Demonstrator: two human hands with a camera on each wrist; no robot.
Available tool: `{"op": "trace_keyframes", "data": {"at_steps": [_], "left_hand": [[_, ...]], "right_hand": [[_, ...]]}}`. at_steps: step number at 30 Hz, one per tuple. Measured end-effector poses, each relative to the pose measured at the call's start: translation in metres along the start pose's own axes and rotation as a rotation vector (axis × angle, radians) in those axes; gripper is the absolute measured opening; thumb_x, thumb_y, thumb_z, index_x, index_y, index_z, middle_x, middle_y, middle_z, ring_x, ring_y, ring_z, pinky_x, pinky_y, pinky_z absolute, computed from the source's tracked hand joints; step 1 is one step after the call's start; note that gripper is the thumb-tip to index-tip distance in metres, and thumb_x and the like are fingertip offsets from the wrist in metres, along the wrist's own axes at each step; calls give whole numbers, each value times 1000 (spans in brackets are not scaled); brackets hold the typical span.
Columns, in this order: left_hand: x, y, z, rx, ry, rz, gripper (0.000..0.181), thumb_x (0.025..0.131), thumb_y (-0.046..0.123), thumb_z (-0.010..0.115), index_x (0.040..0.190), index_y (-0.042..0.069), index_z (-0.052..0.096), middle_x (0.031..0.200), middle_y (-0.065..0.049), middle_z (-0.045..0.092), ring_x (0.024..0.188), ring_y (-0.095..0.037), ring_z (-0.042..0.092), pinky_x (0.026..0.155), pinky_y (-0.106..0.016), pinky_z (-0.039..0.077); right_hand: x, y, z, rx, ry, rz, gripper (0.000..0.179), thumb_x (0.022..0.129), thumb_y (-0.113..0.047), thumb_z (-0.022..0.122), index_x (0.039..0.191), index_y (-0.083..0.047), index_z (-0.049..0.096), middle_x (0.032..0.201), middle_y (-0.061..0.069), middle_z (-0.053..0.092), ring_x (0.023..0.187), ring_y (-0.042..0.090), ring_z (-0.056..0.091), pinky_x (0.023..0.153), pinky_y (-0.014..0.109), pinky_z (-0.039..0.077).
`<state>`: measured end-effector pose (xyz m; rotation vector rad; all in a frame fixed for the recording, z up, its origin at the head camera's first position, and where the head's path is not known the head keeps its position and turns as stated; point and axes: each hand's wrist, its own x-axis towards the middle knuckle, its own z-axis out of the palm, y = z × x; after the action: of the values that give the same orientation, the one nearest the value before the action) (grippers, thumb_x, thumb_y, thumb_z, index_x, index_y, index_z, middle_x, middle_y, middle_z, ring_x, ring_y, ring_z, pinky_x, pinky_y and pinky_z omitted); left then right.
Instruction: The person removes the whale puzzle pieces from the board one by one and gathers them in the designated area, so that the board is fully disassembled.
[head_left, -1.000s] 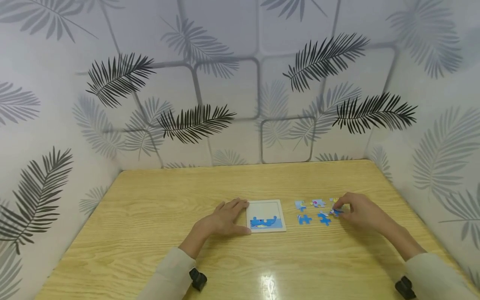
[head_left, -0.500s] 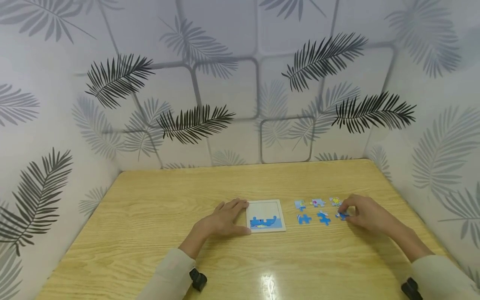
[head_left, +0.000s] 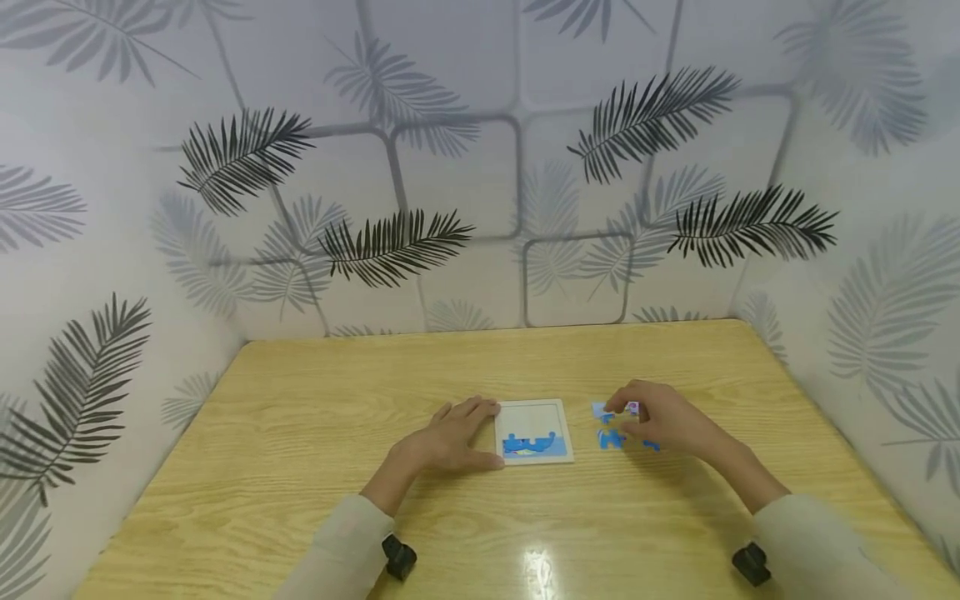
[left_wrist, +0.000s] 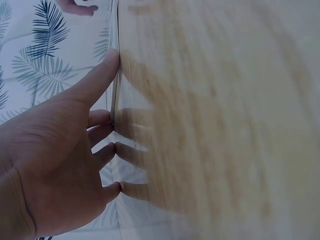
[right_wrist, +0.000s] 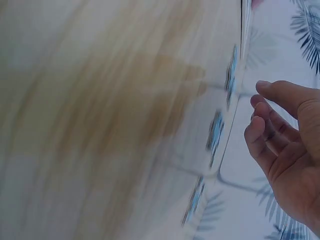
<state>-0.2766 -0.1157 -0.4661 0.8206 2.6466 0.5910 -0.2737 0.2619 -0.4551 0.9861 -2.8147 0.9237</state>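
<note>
My left hand [head_left: 448, 437] lies at the left side of a white-framed puzzle tray [head_left: 528, 417], thumb at the near corner and fingertips at the far one. Blue whale-like pieces [head_left: 531, 445] fill the tray's lower part. In the left wrist view the thumb [left_wrist: 97, 77] and extended fingers touch the thin tray edge and tabletop. My right hand [head_left: 667, 417] hovers over loose jigsaw pieces, its fingers loosely bent; in the right wrist view nothing sits between thumb and fingers. A striped blue piece [head_left: 611, 439] and a pale blue one [head_left: 602, 411] show left of it; others are partly hidden.
The wood-grain table [head_left: 360, 383] meets a leaf-patterned wall covering [head_left: 465, 275] at the back and sides. Black wrist cameras, such as the left one [head_left: 399, 557], sit on the sleeves. Loose pieces [right_wrist: 215, 135] lie in a spread beneath the right hand.
My right hand has let go of the blue piece at the far right and moved left over the middle pieces. The left hand and the tray have stayed in place.
</note>
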Motion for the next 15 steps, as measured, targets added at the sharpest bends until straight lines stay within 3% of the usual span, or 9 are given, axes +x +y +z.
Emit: {"op": "trace_keyframes", "data": {"at_steps": [6, 11, 15], "left_hand": [[2, 0, 0, 11, -7, -14, 86, 96, 54, 70, 163, 16, 31, 170, -8, 27, 159, -28, 20, 128, -55, 6], [2, 1, 0, 17, -10, -26, 86, 96, 54, 70, 163, 16, 31, 170, -9, 27, 159, -29, 21, 128, -55, 7], [3, 0, 0, 18, -12, -25, 87, 96, 54, 70, 162, 15, 32, 169, -10, 27, 158, -29, 22, 128, -57, 8]], "right_hand": [[29, -20, 30, 68, -45, -69, 31, 90, 3, 74, 120, -4, 72, 106, 9, 69, 60, 2, 45, 57, 24, 47], [49, -40, 47, 111, -106, -72, 34, 91, 0, 76, 124, -4, 70, 110, 11, 68, 63, 4, 48, 60, 25, 48], [59, -58, 58, 97, -169, -63, 38, 90, -3, 78, 127, -4, 70, 116, 12, 65, 75, 12, 56, 68, 27, 52]]}}
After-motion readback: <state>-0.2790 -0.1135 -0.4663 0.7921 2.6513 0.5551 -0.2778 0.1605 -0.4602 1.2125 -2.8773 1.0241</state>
